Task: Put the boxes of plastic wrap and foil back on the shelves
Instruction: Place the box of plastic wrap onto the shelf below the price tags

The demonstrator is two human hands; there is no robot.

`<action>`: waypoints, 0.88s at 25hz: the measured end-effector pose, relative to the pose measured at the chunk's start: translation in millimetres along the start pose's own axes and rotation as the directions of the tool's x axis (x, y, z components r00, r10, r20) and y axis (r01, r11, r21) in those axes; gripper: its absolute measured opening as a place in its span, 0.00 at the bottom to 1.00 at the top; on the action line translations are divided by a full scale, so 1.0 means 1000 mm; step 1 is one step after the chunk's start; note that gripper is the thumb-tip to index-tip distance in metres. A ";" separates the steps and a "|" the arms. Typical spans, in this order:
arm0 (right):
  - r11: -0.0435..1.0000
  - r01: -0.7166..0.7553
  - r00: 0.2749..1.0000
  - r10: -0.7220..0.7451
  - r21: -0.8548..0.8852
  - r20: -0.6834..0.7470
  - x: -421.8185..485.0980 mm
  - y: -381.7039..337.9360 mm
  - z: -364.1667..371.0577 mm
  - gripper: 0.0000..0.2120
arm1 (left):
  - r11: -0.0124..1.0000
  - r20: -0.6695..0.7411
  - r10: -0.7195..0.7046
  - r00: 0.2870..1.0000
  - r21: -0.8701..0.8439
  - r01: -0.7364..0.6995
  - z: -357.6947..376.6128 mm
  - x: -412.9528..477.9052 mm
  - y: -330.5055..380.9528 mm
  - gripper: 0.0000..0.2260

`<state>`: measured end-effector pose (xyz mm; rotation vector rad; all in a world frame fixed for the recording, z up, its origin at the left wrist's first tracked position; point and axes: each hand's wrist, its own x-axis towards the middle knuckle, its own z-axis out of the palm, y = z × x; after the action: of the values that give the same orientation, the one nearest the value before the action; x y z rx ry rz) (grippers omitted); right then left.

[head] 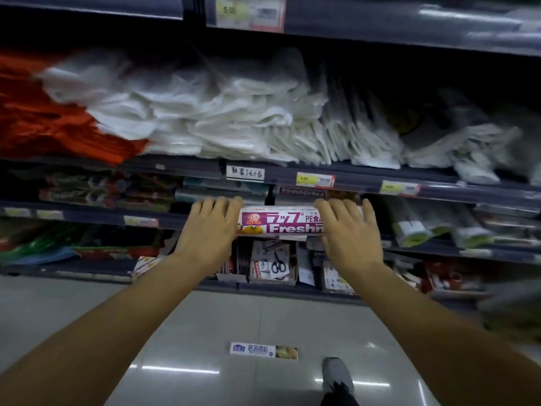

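The plastic wrap box, white and magenta with "Fresh" lettering, lies lengthwise at the front edge of a shelf, held level between 2 hands. The left hand covers the box's left end, fingers laid flat over its top and close together. The right hand covers the box's right end the same way, fingers over the top edge. Behind the box, more long boxes sit stacked on that shelf. Above the box, white folded bags fill a higher shelf beside orange ones. Below the box, on the glossy floor, lies a blue-and-white foil box, near a grey shoe.
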<state>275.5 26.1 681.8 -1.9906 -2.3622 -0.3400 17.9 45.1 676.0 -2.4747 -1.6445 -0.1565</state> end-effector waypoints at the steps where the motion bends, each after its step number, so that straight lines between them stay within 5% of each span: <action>1: 0.999 -0.033 0.999 0.033 -0.014 -0.003 -0.007 0.007 -0.001 0.33 | 0.999 -0.004 0.038 0.999 -0.016 -0.038 0.004 0.006 0.006 0.25; 6: 0.991 -0.120 0.989 0.124 -0.054 0.078 -0.042 0.057 0.013 0.34 | 0.974 0.021 0.206 0.978 -0.104 -0.203 0.034 0.036 0.055 0.27; 10: 0.989 -0.146 0.981 0.149 -0.030 0.126 -0.039 0.089 0.049 0.32 | 0.979 0.132 0.172 0.976 -0.128 -0.156 0.072 0.059 0.085 0.28; 22: 0.990 -0.123 0.992 0.122 0.067 0.023 0.087 0.138 0.206 0.41 | 0.996 0.076 0.057 0.995 -0.076 -0.052 0.204 0.173 0.077 0.25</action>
<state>418.0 170.6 515.7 -2.1036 -2.2164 -0.2335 155.4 212.3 500.6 -2.6094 -1.6272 -0.1171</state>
